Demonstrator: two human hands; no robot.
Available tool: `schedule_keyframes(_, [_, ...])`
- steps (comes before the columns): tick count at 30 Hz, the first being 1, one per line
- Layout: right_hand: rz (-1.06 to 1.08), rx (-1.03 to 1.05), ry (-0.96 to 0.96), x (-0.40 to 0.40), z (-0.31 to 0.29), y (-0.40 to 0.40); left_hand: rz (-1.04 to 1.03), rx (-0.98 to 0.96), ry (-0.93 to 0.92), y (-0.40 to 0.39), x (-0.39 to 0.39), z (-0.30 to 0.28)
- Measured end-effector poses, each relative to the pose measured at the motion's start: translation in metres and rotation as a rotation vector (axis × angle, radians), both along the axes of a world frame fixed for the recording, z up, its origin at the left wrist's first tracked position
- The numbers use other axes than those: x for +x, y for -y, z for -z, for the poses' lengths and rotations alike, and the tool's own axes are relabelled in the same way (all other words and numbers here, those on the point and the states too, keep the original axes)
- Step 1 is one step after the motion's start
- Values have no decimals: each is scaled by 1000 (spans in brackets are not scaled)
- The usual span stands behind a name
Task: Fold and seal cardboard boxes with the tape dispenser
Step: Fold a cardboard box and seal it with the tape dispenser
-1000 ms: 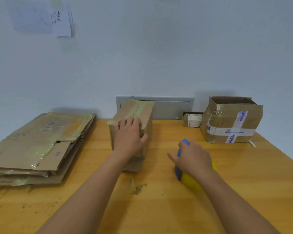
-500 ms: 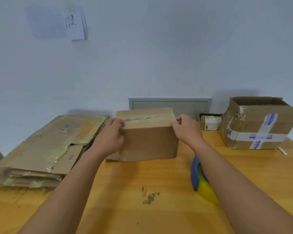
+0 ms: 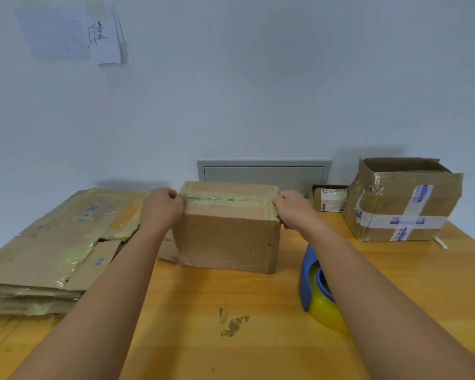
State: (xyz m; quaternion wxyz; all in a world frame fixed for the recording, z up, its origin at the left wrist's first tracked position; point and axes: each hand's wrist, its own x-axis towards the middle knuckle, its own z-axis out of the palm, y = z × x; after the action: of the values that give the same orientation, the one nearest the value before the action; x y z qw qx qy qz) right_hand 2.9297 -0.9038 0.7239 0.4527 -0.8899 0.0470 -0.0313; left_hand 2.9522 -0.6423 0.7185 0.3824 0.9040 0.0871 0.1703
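The left hand (image 3: 162, 208) curls over the upper left edge of the cardboard box (image 3: 228, 231) and the right hand (image 3: 292, 208) curls over its upper right edge, each with fingers bent round the corner and gripping it, so the box sits held between them near the middle of the bench (image 3: 258, 338). Going by size, the stack of flattened boxes (image 3: 52, 242) at the left looks like work not yet started: several sheets lie flat, unfolded. The held box appears folded, with yellowish tape along its top seam, so this one is likely sealed on that side at least; its underside is hidden. The open-topped box (image 3: 403, 204) at the right rear carries crossed white tape on its side but its top stands open. The tape dispenser (image 3: 313, 292), blue with a yellow roll, rests untouched on the bench beside the right forearm. A small labelled carton (image 3: 330, 198) sits against the wall.
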Motion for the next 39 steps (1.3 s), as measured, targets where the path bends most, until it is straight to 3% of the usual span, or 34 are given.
schedule_keyframes(3, [45,72,-58,8,-4,0,-1,-71,-24,-4,7,1])
schedule_keyframes(9, [161,207,-83,21,2,-7,36,-50,-43,-6,11,4])
schedule_keyframes(17, [161,251,-83,19,7,-10,60,51,-33,-2,6,5])
schedule_keyframes(25, [6,20,-125,5,-10,-5,80,215,-139,4,7,-3])
schedule_keyframes(28, [42,-105,-97,5,-11,-9,100,326,-20,14,-1,-4])
schedule_keyframes(31, [53,-226,-86,4,-14,-9,289,499,51,25,-10,-1])
schedule_keyframes(36, [-23,-139,-69,-4,-9,-12,379,733,-77,31,-21,4])
schedule_keyframes(39, [-20,-150,-96,-2,-11,-14,400,740,-64,38,-27,4])
